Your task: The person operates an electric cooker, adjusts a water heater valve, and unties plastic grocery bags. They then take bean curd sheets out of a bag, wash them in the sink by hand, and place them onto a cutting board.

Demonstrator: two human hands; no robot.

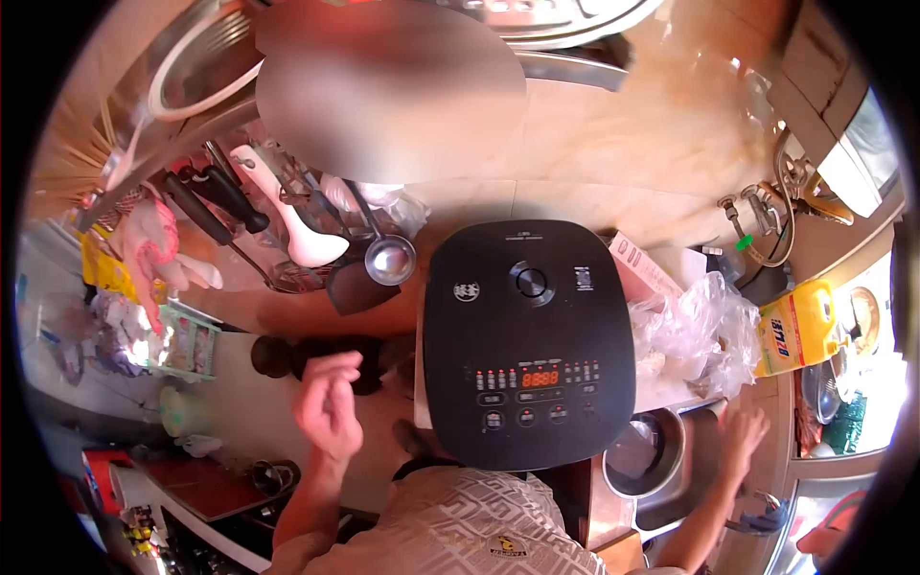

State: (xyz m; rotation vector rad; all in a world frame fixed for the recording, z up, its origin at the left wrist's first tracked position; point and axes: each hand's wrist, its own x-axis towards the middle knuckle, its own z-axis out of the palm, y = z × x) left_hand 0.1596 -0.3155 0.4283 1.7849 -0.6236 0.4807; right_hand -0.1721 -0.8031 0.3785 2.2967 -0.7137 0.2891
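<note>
1. Cooker (532,326), black, stands in the centre by the tabletop (671,391), its base hidden; pale wall tiles (623,153) lie beyond.
2. Left of the cooker, the left of the hands (329,412) has loosely curled fingers; the right (745,436), fingers partly spread, is near the sink (692,484).
3. Plastic bags (704,331) crowd the cooker's right; a pot (644,452) is at the sink. Ladles (390,260) hang left.
4. Orange digits glow on the panel; its lettering is too small to read. A yellow jug (795,326) has red lettering.
</note>
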